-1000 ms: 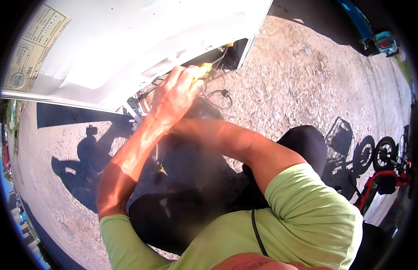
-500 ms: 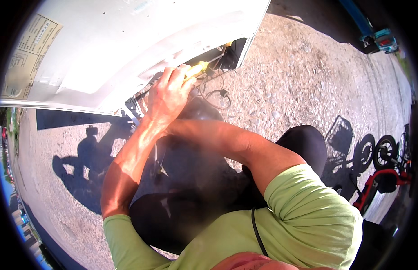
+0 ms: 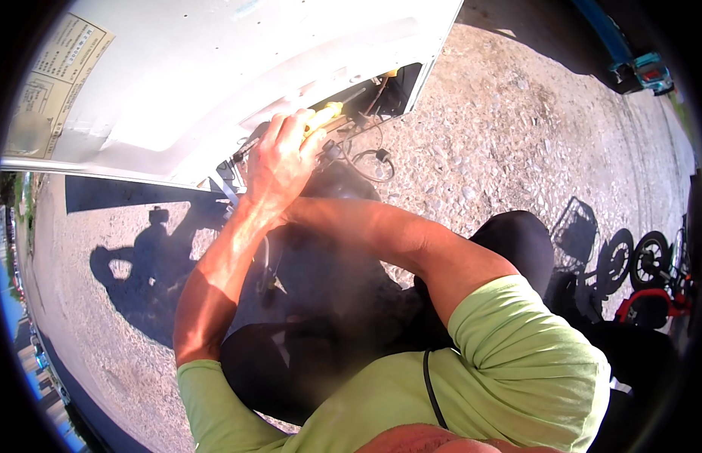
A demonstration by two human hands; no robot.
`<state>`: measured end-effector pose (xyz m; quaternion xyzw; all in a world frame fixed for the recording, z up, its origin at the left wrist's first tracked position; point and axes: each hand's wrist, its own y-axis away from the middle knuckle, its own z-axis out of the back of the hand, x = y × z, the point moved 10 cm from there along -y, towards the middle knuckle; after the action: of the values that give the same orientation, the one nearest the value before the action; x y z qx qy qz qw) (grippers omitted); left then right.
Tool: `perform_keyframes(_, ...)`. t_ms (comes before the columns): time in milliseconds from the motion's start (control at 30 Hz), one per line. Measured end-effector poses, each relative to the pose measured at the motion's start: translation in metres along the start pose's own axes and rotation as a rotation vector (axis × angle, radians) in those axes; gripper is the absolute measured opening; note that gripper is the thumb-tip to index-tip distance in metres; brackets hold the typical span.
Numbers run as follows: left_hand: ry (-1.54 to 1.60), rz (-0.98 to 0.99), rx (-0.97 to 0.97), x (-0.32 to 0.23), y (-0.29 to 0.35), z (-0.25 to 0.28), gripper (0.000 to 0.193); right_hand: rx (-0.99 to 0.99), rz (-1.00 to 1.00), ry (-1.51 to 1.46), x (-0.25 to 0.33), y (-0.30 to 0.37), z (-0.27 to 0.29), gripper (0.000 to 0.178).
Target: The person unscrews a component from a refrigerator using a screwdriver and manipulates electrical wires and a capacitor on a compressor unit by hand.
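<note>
My left hand point(image 3: 281, 155) is closed round the yellow handle of a screwdriver point(image 3: 323, 116), whose metal shaft points up and right into the dark opening of a white metal casing point(image 3: 237, 68). Where the tip touches cannot be made out. Loose wires point(image 3: 373, 162) and a cable loop hang out of the opening beside my hand. My right forearm point(image 3: 366, 226) reaches leftward and passes beneath my left wrist, so my right hand is hidden. A dark rounded part point(image 3: 339, 185), partly shaded, lies below the opening.
The casing's sharp lower edge point(image 3: 124, 178) runs above the gravel ground point(image 3: 487, 136). A printed label point(image 3: 56, 83) is on its side. My dark-clad knee point(image 3: 517, 241) is bent at the right. A red wheeled vehicle point(image 3: 653, 302) and a teal tool point(image 3: 649, 74) are farther right.
The view has shifted slightly, so the casing sits a little lower and further right. My left hand still grips the screwdriver; more of its shaft shows.
</note>
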<state>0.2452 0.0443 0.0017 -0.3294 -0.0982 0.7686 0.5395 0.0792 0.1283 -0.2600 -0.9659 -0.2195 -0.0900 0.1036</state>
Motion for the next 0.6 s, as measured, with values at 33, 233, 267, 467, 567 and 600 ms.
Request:
perform_keyframes(33,0.023,0.011,0.007,-0.002,-0.001,0.000,0.031,-0.004,-0.003,0.008,0.001,0.001,-0.001,0.031)
perform_keyframes(233,0.099,-0.012,0.004,-0.009,-0.002,-0.004,0.031,-0.019,0.008,0.023,0.013,0.014,-0.003,0.034)
perform_keyframes(267,0.104,-0.013,0.003,-0.009,-0.002,-0.004,0.031,-0.022,0.006,0.026,0.013,0.015,-0.004,0.034)
perform_keyframes(467,0.157,0.085,0.076,0.001,-0.002,-0.013,0.033,-0.039,-0.005,0.064,0.013,0.011,-0.008,0.037)
perform_keyframes(567,0.163,0.062,0.046,0.001,-0.001,-0.009,0.033,-0.044,-0.017,0.092,0.006,0.007,-0.012,0.039)
perform_keyframes(600,0.175,0.063,0.049,0.000,-0.002,-0.010,0.033,-0.052,-0.020,0.103,0.006,0.006,-0.012,0.040)
